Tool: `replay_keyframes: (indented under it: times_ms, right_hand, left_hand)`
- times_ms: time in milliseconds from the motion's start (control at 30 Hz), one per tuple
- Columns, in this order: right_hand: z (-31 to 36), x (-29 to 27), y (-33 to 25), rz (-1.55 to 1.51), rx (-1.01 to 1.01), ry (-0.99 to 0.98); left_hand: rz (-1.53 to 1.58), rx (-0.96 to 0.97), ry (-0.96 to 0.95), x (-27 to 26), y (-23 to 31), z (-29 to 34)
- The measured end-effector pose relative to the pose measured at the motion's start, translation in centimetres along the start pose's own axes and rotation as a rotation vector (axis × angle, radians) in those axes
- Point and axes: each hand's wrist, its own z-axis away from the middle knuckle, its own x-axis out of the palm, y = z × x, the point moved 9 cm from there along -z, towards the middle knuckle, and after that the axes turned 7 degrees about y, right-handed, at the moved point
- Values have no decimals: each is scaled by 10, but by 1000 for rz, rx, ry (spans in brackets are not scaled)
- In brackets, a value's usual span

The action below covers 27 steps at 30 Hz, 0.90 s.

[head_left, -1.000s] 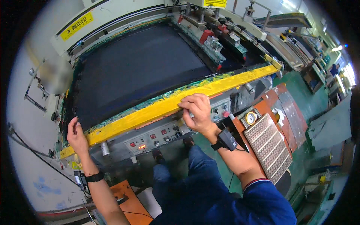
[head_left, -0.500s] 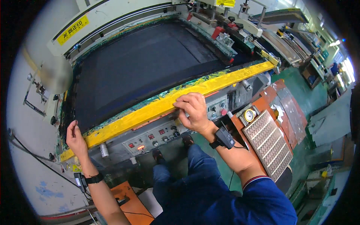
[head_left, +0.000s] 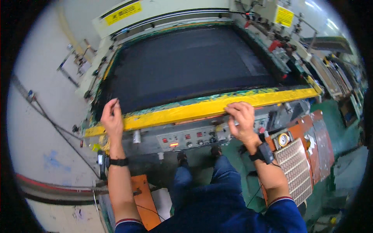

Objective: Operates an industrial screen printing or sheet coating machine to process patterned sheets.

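A wide dark mesh screen (head_left: pixel 186 64), its border smeared with green and black ink, lies in a printing machine before me. Along its near side runs a yellow frame bar (head_left: pixel 194 110). My left hand (head_left: pixel 112 122) is raised at the bar's left end, thumb and forefinger pinched together over the screen's near left corner. One fingertip looks dark; whether anything small is between the fingers cannot be made out. Further right, my right hand (head_left: pixel 244 122) has its bent fingers on the bar's lower edge, the thumb below it.
Below the bar sits a control panel (head_left: pixel 190 138) with red switches and a lit display. To the right, a patterned panel (head_left: pixel 293 171) and a round gauge (head_left: pixel 283 139) lie on a brown table (head_left: pixel 320 147). An orange board (head_left: pixel 144 194) is beside my left forearm.
The view has turned, so the machine and both hands appear further right. Both hands keep nearly the same places along the yellow bar.
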Motion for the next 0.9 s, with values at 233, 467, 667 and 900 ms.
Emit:
replay_keyframes:
  times_ms: [233, 467, 667, 900]
  right_hand:
    - [34, -18, -13, -107, -184, -89]
    - [26, -41, 98, 392, -44, -410]
    - [38, -66, 191, 188, 582, -402]
    - [60, -49, 245, -217, 921, -313]
  left_hand:
    - [-3, 508, -19, -15, 80, 32]
    - [-92, 390, -622, 73, -3, 73]
    - [124, -699, -467, 82, -202, 25]
    - [142, -855, -508, 150, -221, -11]
